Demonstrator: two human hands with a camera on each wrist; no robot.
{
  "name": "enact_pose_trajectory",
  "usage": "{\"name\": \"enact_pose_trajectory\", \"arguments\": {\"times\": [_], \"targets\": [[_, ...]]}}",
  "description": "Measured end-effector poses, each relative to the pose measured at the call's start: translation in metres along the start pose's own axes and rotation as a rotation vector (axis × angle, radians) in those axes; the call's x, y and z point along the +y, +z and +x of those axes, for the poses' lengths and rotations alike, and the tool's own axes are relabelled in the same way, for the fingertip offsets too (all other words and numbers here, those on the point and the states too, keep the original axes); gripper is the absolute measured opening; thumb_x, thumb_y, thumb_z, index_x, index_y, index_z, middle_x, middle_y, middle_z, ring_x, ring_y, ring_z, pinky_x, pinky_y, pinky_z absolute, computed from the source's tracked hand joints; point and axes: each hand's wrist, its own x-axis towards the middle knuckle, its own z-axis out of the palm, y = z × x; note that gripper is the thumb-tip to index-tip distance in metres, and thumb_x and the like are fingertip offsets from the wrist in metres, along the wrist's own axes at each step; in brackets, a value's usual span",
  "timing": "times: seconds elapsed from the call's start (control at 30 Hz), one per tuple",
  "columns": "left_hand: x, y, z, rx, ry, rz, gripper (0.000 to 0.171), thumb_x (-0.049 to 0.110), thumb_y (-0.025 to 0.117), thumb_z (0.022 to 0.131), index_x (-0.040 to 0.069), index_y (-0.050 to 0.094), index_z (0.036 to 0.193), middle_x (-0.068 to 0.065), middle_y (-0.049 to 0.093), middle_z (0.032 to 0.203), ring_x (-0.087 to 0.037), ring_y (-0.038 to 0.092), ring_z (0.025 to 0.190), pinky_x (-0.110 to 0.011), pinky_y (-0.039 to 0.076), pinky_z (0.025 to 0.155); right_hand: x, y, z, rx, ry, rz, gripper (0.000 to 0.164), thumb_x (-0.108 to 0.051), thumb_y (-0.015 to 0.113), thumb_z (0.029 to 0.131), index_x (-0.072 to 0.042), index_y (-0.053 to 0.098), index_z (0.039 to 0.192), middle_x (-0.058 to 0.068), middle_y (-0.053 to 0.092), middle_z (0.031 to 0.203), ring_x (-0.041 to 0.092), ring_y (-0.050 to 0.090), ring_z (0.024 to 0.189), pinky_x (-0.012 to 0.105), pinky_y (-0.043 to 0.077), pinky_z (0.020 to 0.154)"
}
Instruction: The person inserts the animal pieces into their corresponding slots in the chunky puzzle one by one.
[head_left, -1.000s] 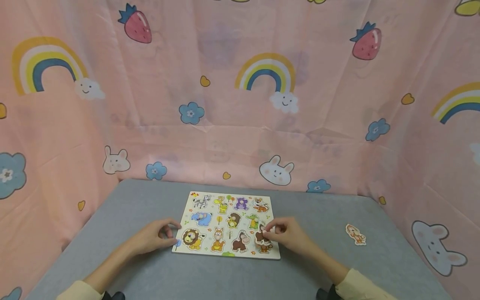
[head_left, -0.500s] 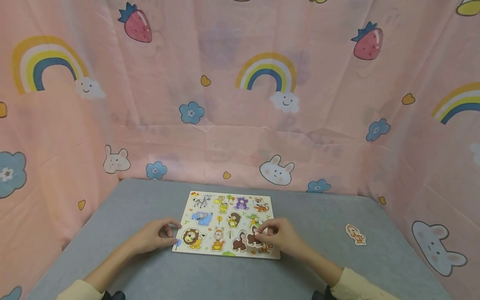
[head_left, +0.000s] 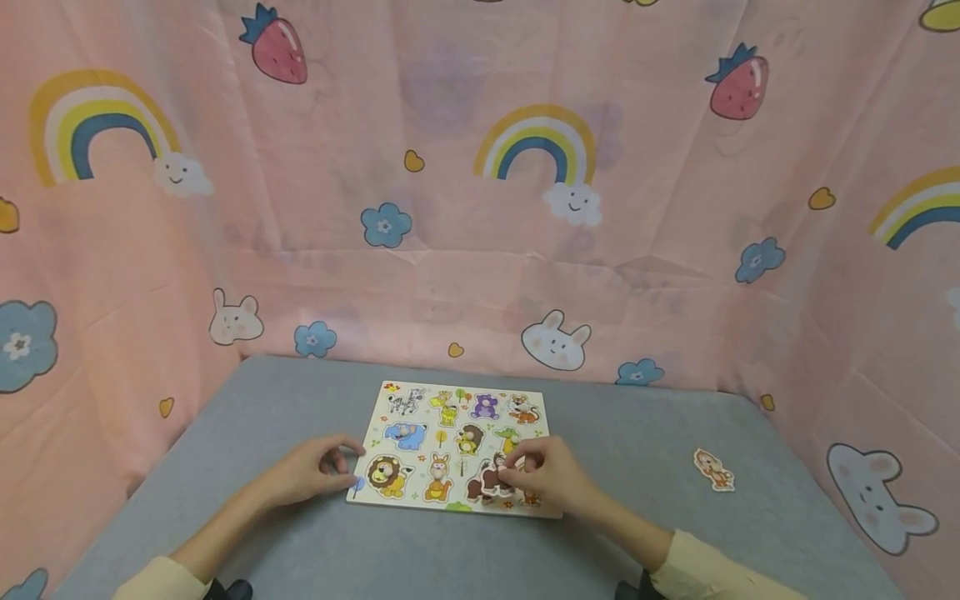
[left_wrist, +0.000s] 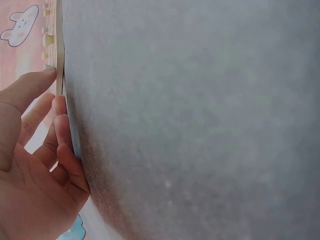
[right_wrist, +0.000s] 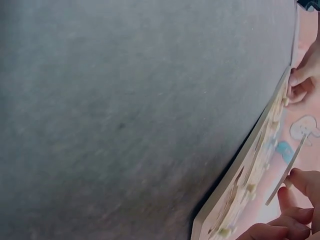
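Observation:
A wooden knob puzzle board (head_left: 408,501) with several animal pieces lies on the table. My left hand (head_left: 318,472) holds its left edge; in the left wrist view, the thumb and fingertips meet the board's edge (left_wrist: 59,50). Between thumb and fingers, my right hand (head_left: 558,475) pinches a brown gorilla puzzle piece (head_left: 491,477) over the lower right of the board. Edge-on in the right wrist view, the piece (right_wrist: 285,174) is tilted and raised above the board. It partly covers the matching brown picture, and my right hand hides part of the monkey at the lower right corner.
A loose monkey puzzle piece (head_left: 713,470) lies on the grey table (head_left: 637,442), right of the board. Pink patterned cloth (head_left: 450,283) hangs behind the table and along both sides.
My right hand has moved left with the gorilla piece, from above the monkey at the lower right to over the brown picture beside it. My left hand keeps its place at the board's edge.

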Motion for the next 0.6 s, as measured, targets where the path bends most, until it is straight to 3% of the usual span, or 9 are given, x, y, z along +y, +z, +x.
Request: {"name": "enact_pose_trajectory", "arguments": {"times": [0.2,0.6], "targets": [[0.0,0.0,0.0,0.0,0.014,0.003,0.035,0.015,0.08,0.088,0.006,0.065,0.118,0.0,0.057,0.083,-0.01,0.049,0.061,-0.026,0.04,0.056,-0.004,0.008,0.002,-0.018,0.018,0.007,0.008,-0.006,0.079,0.088,0.0,0.075,0.089,-0.004,0.042,0.053,0.004,0.033,0.043,0.023,0.027,0.044],[-0.001,0.001,-0.001,0.0,0.006,-0.005,0.035,0.016,0.08,0.089,0.006,0.064,0.119,0.0,0.057,0.083,-0.011,0.049,0.062,-0.026,0.04,0.057,0.0,0.021,0.009,-0.024,0.044,-0.054,0.011,-0.008,0.081,0.086,-0.003,0.073,0.08,-0.008,0.042,0.049,0.004,0.035,0.042,0.022,0.027,0.043]]}}
